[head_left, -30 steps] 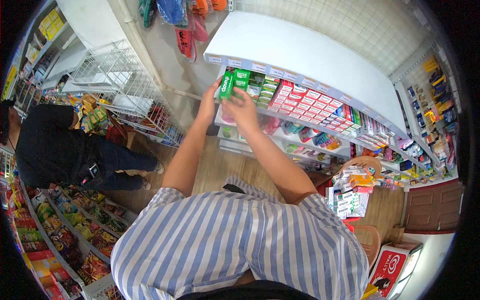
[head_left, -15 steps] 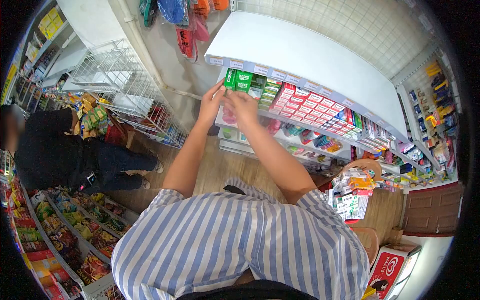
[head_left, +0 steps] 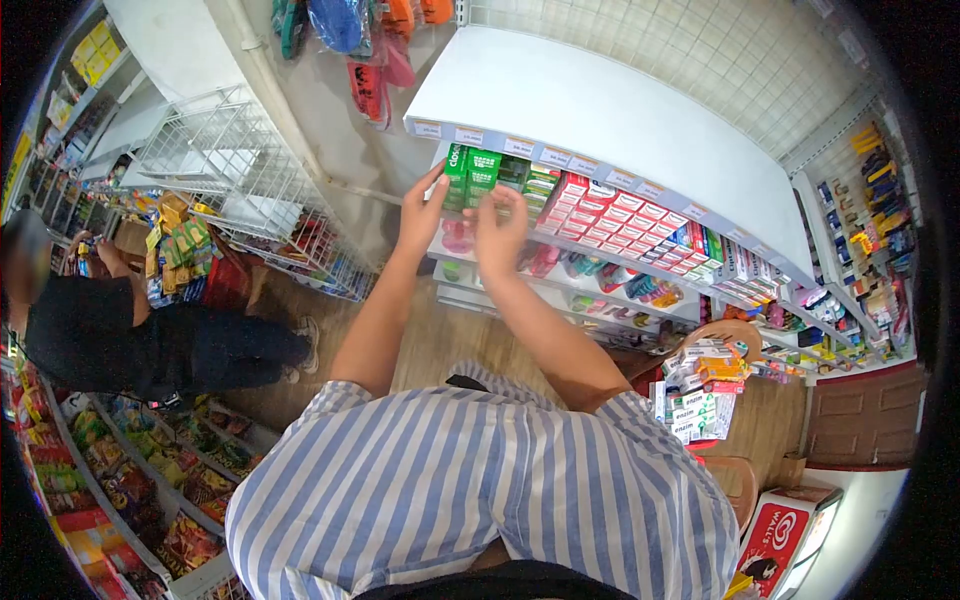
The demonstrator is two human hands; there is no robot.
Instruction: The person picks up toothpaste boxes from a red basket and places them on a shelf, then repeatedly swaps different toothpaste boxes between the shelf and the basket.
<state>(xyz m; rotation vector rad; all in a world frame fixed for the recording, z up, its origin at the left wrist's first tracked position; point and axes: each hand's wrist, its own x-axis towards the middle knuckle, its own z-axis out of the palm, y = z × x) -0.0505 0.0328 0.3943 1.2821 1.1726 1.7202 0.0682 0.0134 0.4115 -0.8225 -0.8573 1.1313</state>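
Observation:
Green toothpaste boxes [head_left: 472,178], marked "close" on the visible side, stand stacked at the left end of a shelf, under the upper white shelf board. My left hand [head_left: 424,208] rests along the left side of this stack, fingers stretched out against the boxes. At the lower front right of the same stack is my right hand [head_left: 503,225], its fingers loosely bent with the fingertips right at the boxes. Further right on this shelf are more green boxes [head_left: 540,187] and a large block of red and white toothpaste boxes [head_left: 610,218].
Price tags line the edge of the white upper shelf [head_left: 620,120]. A chair [head_left: 735,335] at the right carries piled boxes [head_left: 700,395]. At the left, a person in dark clothes [head_left: 130,320] is beside a wire rack [head_left: 215,150]. Bagged slippers [head_left: 365,60] hang on the wall.
My hands have come apart: the right has moved slightly right and down, uncovering more of the green boxes. The left stays at their side. The other person's arms have come into view.

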